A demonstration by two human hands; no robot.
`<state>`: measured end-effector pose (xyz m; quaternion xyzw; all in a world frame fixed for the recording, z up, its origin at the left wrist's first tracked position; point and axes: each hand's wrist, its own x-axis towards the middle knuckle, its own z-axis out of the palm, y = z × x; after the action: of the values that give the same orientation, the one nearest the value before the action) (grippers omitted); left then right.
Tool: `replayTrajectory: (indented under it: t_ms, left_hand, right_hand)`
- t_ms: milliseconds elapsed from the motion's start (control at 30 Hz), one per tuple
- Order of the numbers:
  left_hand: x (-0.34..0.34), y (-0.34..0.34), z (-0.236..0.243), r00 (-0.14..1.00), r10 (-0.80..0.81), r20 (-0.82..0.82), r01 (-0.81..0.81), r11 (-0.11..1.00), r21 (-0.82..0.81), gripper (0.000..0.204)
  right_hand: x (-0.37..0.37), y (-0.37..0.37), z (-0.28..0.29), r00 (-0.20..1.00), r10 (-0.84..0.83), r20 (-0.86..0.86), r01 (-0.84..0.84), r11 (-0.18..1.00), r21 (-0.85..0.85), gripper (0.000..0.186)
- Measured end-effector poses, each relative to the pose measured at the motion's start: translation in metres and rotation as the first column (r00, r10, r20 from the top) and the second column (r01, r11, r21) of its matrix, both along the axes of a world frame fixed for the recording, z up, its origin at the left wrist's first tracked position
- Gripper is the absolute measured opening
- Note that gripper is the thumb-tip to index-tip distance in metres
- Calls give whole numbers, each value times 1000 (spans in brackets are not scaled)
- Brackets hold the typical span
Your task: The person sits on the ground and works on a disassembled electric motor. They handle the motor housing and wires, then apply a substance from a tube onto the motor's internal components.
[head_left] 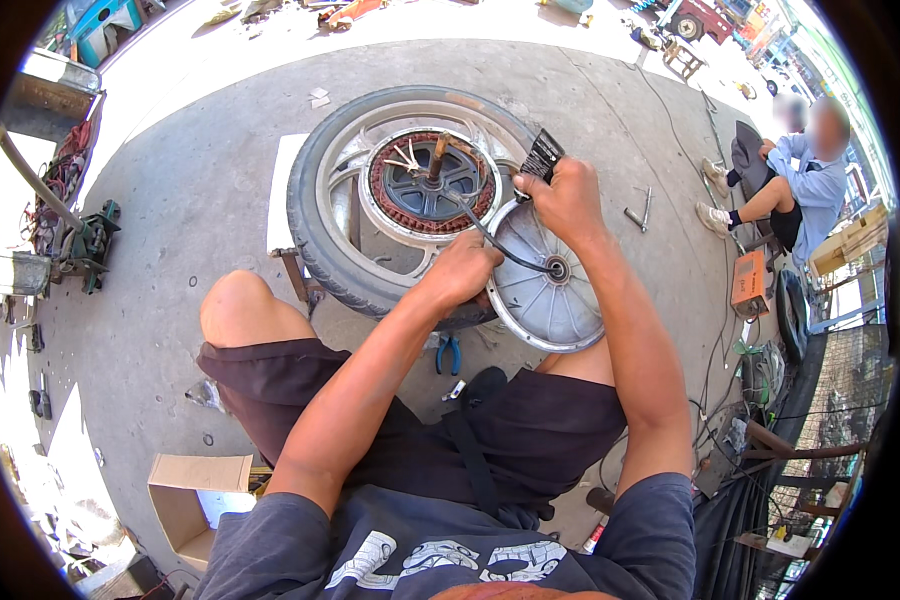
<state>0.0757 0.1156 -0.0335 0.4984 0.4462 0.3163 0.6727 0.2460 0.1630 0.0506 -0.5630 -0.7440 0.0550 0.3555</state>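
A wheel (315,200) with a dark tyre lies flat in front of me, its hub motor open. Inside sit a ring of copper windings (407,212) and a rusty axle (437,158). A round, ribbed metal motor cover (530,310) leans between the wheel and my right thigh. From the hub a black cable (490,240) runs into the cover's centre. My left hand (462,270) is closed at the cover's left rim, fingertips partly hidden. Above the cover, my right hand (567,203) grips a black squeeze tube (542,155) with pale print.
Blue-handled pliers (449,354) lie on the ground below the wheel. A T-shaped wrench (642,212) lies to the right. An open cardboard box (185,510) stands at lower left. At right, a seated person (815,190) is near an orange box (750,285) and loose cables.
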Motion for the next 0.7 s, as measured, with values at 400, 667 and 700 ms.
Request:
replayTrajectory:
  t_ms: [400,667,700]
  left_hand:
    - [-4,-7,34,1000,-21,-19,22,999,36,25]
    - [-6,-5,39,996,-36,-77,39,999,38,30]
    - [-6,-4,38,996,-39,-81,42,998,36,32]
  right_hand:
    - [4,3,-7,1000,15,10,-16,1000,26,28]
    - [7,6,-11,999,6,35,-6,1000,1,25]
    - [7,6,-11,999,4,33,-4,1000,-2,25]
